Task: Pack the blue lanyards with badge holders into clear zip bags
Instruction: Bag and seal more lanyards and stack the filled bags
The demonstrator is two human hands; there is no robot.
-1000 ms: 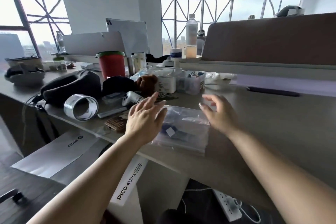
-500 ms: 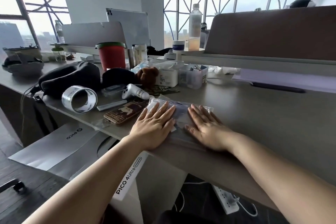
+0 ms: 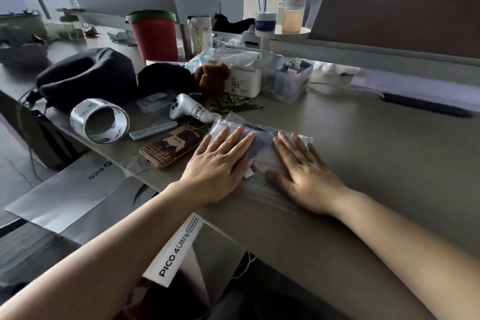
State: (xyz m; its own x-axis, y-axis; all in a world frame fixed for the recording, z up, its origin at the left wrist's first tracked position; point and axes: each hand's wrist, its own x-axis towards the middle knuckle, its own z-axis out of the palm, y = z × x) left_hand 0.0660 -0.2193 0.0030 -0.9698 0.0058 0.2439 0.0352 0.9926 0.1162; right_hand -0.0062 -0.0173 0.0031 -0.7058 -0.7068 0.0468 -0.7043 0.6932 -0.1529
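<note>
Head view looks down on a grey desk [image 3: 376, 163], where a clear zip bag [image 3: 262, 193] lies flat near the front edge. Both hands rest on top of it, palms down, fingers straight and pressed to the plastic. The left hand [image 3: 218, 166] covers the bag's left half and the right hand [image 3: 304, 174] its right half, with a narrow strip of bag showing between them. Neither hand curls round anything. Through that strip a blue lanyard [image 3: 259, 139] shows inside the bag. A small white corner beside the left hand may be the badge holder, though it is too blurred to be sure. Just left of the bag lies a phone [image 3: 168, 148] in a brown patterned case. Behind the phone are a white controller [image 3: 189, 110] and a roll of silver tape [image 3: 100, 121] lying on its side. Farther back stand a dark neck pillow [image 3: 85, 75] and a red cup [image 3: 155, 36] with a green lid.
</note>
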